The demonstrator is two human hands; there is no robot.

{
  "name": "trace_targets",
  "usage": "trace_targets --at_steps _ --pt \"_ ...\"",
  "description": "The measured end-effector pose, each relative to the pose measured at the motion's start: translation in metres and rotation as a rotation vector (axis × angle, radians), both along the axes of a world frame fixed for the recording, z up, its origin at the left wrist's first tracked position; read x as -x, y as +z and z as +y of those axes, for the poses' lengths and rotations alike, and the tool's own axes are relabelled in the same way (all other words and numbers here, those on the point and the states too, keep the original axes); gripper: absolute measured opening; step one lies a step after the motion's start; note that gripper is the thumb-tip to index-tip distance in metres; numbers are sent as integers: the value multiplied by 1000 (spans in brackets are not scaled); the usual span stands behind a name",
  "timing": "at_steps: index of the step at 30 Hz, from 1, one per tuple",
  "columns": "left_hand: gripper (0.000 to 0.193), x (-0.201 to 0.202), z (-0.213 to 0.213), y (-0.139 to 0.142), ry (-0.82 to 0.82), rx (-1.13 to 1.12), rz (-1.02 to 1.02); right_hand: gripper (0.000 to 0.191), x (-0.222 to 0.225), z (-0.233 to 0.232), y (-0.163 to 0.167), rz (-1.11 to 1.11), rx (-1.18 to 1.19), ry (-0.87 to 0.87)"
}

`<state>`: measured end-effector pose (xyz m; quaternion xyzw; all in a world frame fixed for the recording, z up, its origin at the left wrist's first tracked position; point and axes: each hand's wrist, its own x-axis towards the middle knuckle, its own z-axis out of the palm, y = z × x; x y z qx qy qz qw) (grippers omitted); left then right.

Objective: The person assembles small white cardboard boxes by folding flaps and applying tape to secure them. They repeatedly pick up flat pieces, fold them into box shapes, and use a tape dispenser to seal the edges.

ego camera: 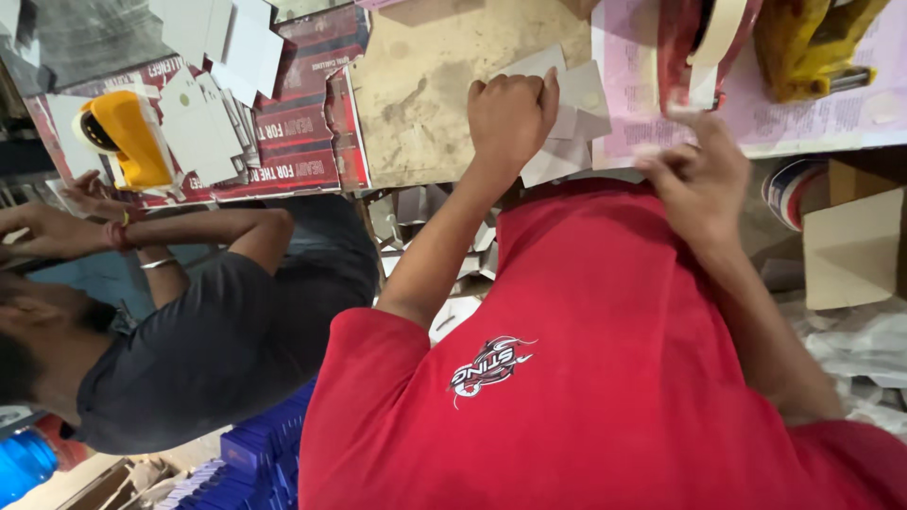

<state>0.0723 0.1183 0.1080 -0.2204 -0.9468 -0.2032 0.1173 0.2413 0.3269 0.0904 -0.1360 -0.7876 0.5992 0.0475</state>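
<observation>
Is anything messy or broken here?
Yes. The brown cardboard sheet on the table looks stained and worn, and loose white card pieces lie scattered in the gap below the table edge, beside the left hand's forearm.

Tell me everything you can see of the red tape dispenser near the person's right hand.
The red tape dispenser sits at the far edge of the worktop and is cut off by the top of the picture, so only its lower part shows. Its body looks like glossy red plastic. It carries a roll of cream tape, with a pale strip hanging at its front. It rests on a pink printed sheet. The right hand reaches up to its front end; the fingertips are blurred, so actual contact cannot be judged.
</observation>
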Motion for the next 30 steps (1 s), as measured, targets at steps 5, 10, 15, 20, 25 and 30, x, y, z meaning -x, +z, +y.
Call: trace_targets --at_steps 5,10,15,20,25,30 --pt "43 -2 2 -3 -10 4 23 103 50 -13 -20 206 338 218" --pt "45 -4 0 -10 35 20 -7 95 75 -9 -62 127 128 409" --pt "46 -5 -1 -13 34 16 -21 83 83 -17 -79 30 -353 612" --pt "46 -4 -2 -13 39 8 -9 97 97 -26 -56 98 255 456" --pt "47 -1 -2 -17 37 30 -40 88 111 -38 -46 2 235 418" --pt "45 -2 -3 -22 25 10 -35 77 111 -40 -82 -169 615 376"
